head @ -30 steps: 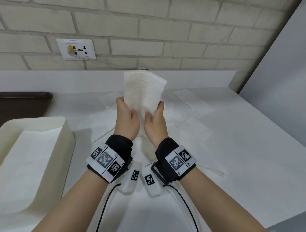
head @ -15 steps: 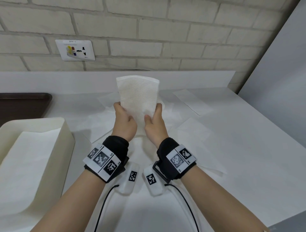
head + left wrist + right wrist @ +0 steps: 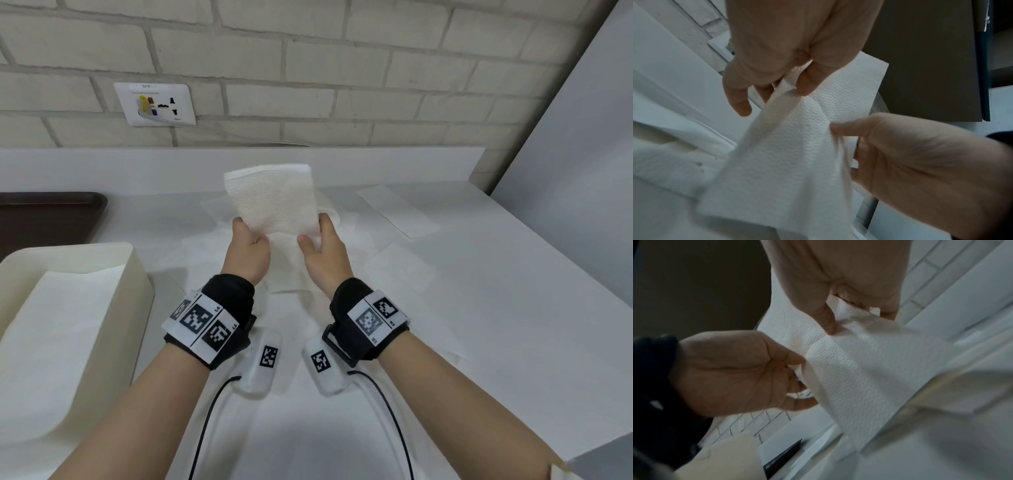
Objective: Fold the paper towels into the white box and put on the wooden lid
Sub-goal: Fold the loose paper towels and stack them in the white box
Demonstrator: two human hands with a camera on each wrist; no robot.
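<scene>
White worktop [image 3: 479, 308] below brick wall [image 3: 342, 68]; paper towel [image 3: 274, 209] pinched upright by left hand [image 3: 246, 253] and right hand [image 3: 325, 257], now squarer than before; white box [image 3: 137, 274] at left.

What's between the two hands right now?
The paper towel, stretched between left hand and right hand; each pinches one side. Head view shows it.

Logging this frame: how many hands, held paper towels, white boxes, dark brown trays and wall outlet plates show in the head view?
hands: 2 (left hand, right hand)
held paper towel: 1
white box: 1
dark brown tray: 1
wall outlet plate: 1
Total: 6
</scene>
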